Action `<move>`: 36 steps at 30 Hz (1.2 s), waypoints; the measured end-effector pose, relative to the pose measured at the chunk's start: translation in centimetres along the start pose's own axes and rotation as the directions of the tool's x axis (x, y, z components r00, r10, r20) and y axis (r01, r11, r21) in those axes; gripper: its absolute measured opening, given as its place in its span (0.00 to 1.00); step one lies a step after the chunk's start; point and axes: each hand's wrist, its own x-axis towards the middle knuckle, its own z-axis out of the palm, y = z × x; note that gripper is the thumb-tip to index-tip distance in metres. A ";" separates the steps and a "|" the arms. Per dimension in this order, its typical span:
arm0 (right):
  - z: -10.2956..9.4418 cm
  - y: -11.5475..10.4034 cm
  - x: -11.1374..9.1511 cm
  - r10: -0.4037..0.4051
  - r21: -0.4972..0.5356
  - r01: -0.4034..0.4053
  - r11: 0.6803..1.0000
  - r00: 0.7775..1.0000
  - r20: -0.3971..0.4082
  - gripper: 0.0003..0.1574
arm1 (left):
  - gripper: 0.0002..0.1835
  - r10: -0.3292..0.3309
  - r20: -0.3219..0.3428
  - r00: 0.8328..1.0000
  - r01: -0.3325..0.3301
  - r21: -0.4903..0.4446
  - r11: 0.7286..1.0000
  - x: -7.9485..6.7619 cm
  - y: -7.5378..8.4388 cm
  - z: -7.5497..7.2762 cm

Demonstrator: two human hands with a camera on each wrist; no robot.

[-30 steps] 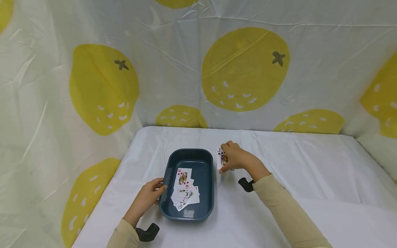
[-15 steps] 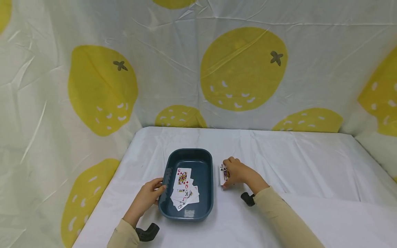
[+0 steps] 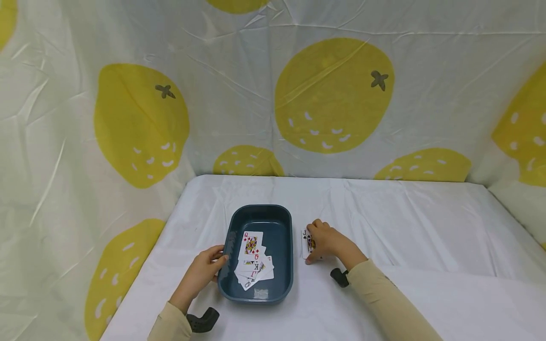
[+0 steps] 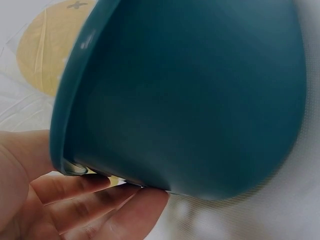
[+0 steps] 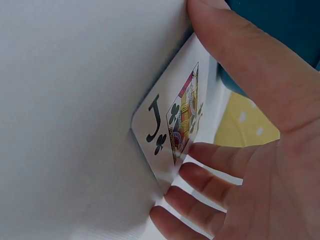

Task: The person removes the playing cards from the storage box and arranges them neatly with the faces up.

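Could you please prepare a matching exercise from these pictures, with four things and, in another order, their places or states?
1. left hand
2. queen of diamonds
3. tray
4. right hand

A. dark blue, on the white cloth
B. holding the jack of clubs
C. gripping the tray's side
D. face up inside the tray

Pairs: 1-C, 2-D, 3-A, 4-B

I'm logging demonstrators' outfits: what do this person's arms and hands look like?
The left sleeve and right sleeve are plain beige, reaching the wrists. A bent black wrist camera shows beside each. The left hand and right hand are gloveless.
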 end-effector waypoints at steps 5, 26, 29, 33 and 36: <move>0.0 0.0 0.0 0.003 0.006 -0.003 1.000 1.000 0.004 0.59 | 0.21 -0.001 -0.004 1.000 0.001 0.006 1.000 0.0 0.0 0.0; -5.5 -1.2 0.5 -0.071 0.058 0.074 0.996 0.996 -0.048 0.58 | 0.20 0.007 0.002 1.000 -0.007 -0.011 1.000 0.1 0.0 0.0; -6.6 -2.5 0.9 -0.104 0.038 0.106 0.994 0.993 -0.060 0.59 | 0.20 0.005 -0.003 1.000 -0.005 -0.016 1.000 0.1 -0.1 -0.1; -7.4 -4.8 1.8 -0.129 0.019 0.130 0.991 0.990 -0.054 0.60 | 0.20 0.011 -0.009 1.000 -0.011 -0.011 1.000 0.1 -0.2 -0.2; -7.6 -6.5 2.6 -0.151 -0.001 0.151 0.989 0.987 -0.054 0.60 | 0.20 0.018 -0.007 1.000 -0.018 -0.005 1.000 0.2 -0.2 -0.2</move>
